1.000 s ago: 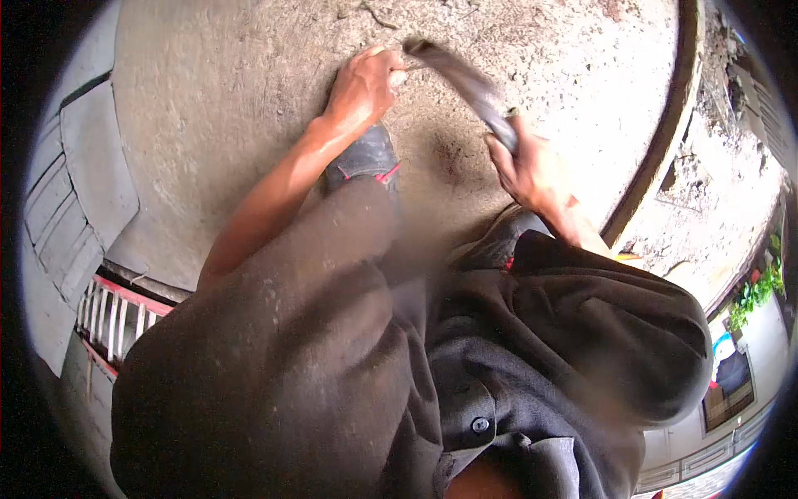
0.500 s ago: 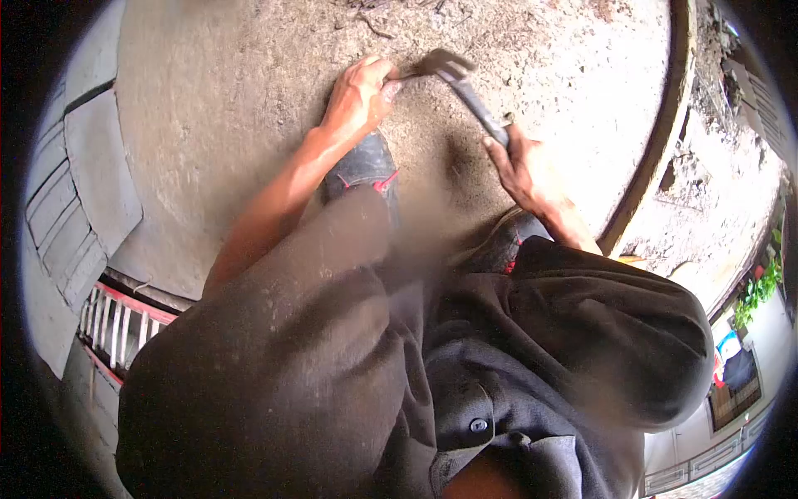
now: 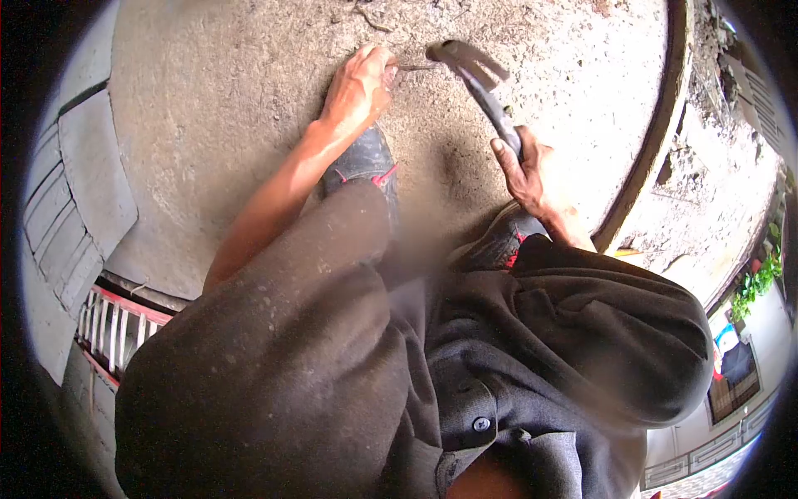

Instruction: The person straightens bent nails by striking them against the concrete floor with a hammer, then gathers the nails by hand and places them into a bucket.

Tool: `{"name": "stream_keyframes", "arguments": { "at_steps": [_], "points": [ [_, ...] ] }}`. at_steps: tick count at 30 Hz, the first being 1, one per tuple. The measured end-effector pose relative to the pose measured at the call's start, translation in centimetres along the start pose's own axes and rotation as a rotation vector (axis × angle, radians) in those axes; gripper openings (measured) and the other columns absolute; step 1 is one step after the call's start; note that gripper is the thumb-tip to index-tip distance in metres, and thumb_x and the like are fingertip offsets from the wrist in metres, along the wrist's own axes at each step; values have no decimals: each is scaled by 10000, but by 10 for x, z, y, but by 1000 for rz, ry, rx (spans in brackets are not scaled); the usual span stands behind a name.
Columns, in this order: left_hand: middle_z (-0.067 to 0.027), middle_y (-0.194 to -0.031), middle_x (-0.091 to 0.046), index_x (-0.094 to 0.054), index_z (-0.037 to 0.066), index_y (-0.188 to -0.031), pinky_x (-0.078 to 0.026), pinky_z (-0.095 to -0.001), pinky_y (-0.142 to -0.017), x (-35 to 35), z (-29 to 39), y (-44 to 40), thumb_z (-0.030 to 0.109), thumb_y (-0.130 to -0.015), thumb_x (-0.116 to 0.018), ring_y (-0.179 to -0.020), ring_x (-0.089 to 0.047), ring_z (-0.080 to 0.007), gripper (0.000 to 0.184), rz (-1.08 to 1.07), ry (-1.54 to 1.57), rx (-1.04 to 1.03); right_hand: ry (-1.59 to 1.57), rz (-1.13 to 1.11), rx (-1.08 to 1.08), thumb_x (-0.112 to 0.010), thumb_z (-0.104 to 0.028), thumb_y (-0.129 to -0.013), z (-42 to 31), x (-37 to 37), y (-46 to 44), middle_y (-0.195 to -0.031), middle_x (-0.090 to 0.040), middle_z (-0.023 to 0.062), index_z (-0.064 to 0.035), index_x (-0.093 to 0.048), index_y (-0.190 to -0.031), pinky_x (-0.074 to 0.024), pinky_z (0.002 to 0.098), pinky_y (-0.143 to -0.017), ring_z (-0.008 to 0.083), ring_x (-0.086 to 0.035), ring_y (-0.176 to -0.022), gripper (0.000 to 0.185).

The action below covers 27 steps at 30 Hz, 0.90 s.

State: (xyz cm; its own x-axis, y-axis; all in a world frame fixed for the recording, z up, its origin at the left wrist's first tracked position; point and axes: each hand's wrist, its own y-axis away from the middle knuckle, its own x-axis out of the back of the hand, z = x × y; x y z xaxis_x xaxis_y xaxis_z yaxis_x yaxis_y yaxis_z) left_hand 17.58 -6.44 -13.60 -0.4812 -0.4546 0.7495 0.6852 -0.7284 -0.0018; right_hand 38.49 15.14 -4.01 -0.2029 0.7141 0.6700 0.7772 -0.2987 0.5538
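Note:
My right hand (image 3: 530,173) is closed round the dark handle of a claw hammer (image 3: 492,106). The hammer's head is raised and tilted, with the split claw towards the right and the face towards my left hand. My left hand (image 3: 357,90) is closed low over the rough ground, just ahead of my left shoe (image 3: 366,156). From its fingers a thin, dark, nail-like rod (image 3: 416,68) sticks out to the right, towards the hammer face. A gap lies between the rod's end and the hammer. The part of the rod inside my fingers is hidden.
The gritty concrete ground (image 3: 224,91) spreads around my hands. My right shoe (image 3: 503,237) with red laces is near my right wrist. A raised curb (image 3: 657,154) runs along the right. Grey slabs (image 3: 91,166) and a red-and-white rack (image 3: 120,320) stand at the left.
The hammer head has moved right, away from the rod and my left hand. My right hand has shifted slightly with it. My left hand has moved slightly upward in the view.

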Motion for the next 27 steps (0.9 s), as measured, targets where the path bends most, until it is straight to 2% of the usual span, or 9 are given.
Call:
{"name": "stream_keyframes", "arguments": {
  "at_steps": [6, 9, 10, 16, 19, 22, 23, 25, 27],
  "points": [
    [-217, -936, -631, -622, 16, -938, -507, -499, -785, -2, 3, 0, 77, -887, -645, -909, -620, -440, 83, 25, 30, 3, -390, 458, 469, -603, -307, -1009, 7, -11, -3, -675, -628, 144, 1, -606, -1176, -516, 392, -634, 286, -657, -618, 351],
    [-215, -927, -629, -627, 15, -929, -507, -496, -784, 1, 4, -2, 73, -877, -651, -898, -620, -441, 81, 34, 41, -9, 67, -25, 35, -576, -388, -1014, -24, 10, -12, -667, -630, 188, -23, -592, -997, -508, 461, -616, 347, -668, -625, 366],
    [-213, -924, -628, -628, 15, -926, -508, -494, -784, 0, 3, -2, 71, -874, -652, -895, -621, -440, 80, 40, 39, -20, 217, -55, 71, -559, -423, -1019, -18, 1, -22, -654, -621, 194, -33, -587, -1002, -503, 471, -610, 359, -662, -620, 391],
    [-191, -898, -619, -637, 20, -930, -499, -475, -777, 3, 7, 1, 39, -846, -669, -887, -616, -416, 92, -17, 90, 91, -107, 102, 20, -543, -488, -1023, 4, -3, -11, -617, -589, 124, -44, -601, -1001, -485, 411, -594, 249, -625, -586, 448],
    [-182, -882, -611, -634, 20, -915, -494, -475, -778, 4, 9, -2, 30, -839, -672, -887, -611, -407, 86, -18, 102, 78, -124, 206, 0, -581, -417, -1016, 9, 6, 2, -668, -640, 133, -7, -617, -1067, -498, 419, -620, 275, -652, -619, 416],
    [-180, -876, -611, -635, 23, -913, -491, -475, -778, 2, 6, -3, 26, -840, -672, -885, -612, -404, 81, -10, 95, 52, -239, 164, 169, -619, -351, -998, 15, 13, 13, -773, -681, 181, 15, -619, -1156, -524, 423, -687, 307, -690, -717, 398],
    [-180, -877, -613, -635, 23, -912, -491, -474, -780, 1, 6, -3, 28, -842, -672, -888, -612, -404, 80, -8, 107, 63, 38, 510, 556, -639, -311, -984, 18, 4, 7, -878, -688, 229, 17, -597, -1242, -537, 421, -768, 347, -703, -824, 419],
    [-181, -880, -616, -638, 21, -915, -494, -472, -785, 2, 9, -2, 36, -847, -673, -892, -615, -404, 78, -1, 114, 76, -116, 186, 294, -614, -360, -990, -5, 7, 8, -948, -687, 274, 15, -580, -1255, -539, 467, -810, 417, -693, -880, 459],
    [-181, -883, -620, -642, 18, -922, -498, -469, -789, 4, 12, -2, 46, -856, -674, -896, -618, -403, 79, 2, 110, 71, 24, -172, -84, -566, -414, -1009, -23, 7, -11, -814, -680, 255, -5, -596, -1102, -530, 511, -728, 424, -691, -781, 420]
  ]
}}
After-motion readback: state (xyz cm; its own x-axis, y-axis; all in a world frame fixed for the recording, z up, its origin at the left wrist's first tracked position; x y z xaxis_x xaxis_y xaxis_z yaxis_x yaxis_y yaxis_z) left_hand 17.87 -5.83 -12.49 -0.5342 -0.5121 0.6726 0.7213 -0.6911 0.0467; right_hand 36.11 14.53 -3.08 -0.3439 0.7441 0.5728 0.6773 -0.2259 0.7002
